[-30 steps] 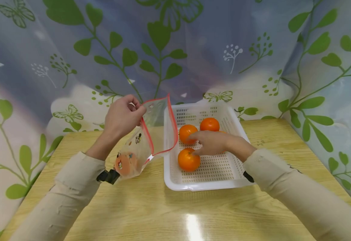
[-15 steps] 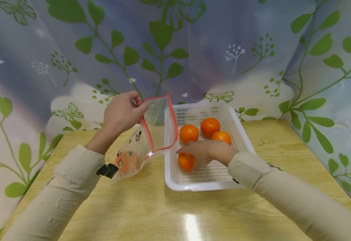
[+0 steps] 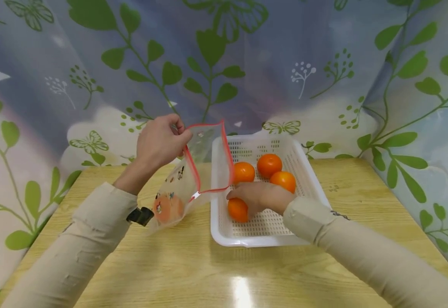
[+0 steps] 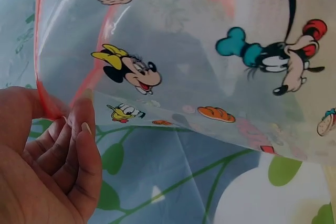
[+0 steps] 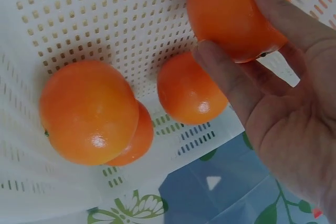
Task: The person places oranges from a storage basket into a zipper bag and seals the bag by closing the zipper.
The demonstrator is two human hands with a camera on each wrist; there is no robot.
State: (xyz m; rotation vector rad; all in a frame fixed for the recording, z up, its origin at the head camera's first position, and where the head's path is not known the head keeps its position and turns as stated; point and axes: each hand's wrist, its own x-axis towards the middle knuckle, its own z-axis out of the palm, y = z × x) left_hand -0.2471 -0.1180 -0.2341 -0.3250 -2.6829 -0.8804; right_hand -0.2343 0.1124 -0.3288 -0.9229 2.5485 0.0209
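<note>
My left hand (image 3: pixel 162 141) pinches the rim of a clear zip bag (image 3: pixel 208 171) with a red zipper edge and cartoon prints. The bag's mouth gapes toward the basket, and round orange fruit (image 3: pixel 166 208) shows through its lower part. In the left wrist view, the thumb and fingers meet at the corner of the bag (image 4: pixel 173 72). My right hand (image 3: pixel 262 196) reaches into a white basket (image 3: pixel 262 241) and grips the nearest orange (image 3: pixel 238 210). In the right wrist view, thumb and fingers spread around this orange (image 5: pixel 231 14).
Several other oranges sit in the basket, one at the back (image 3: pixel 269 165), one at the right (image 3: pixel 283 181) and one behind my right hand (image 3: pixel 244 172). The wooden table (image 3: pixel 193 273) reaches a leaf-patterned cloth (image 3: pixel 262 90) behind it.
My right hand has moved from above the middle of the basket toward the near left orange and taken hold of it. The left hand still holds the bag in place.
</note>
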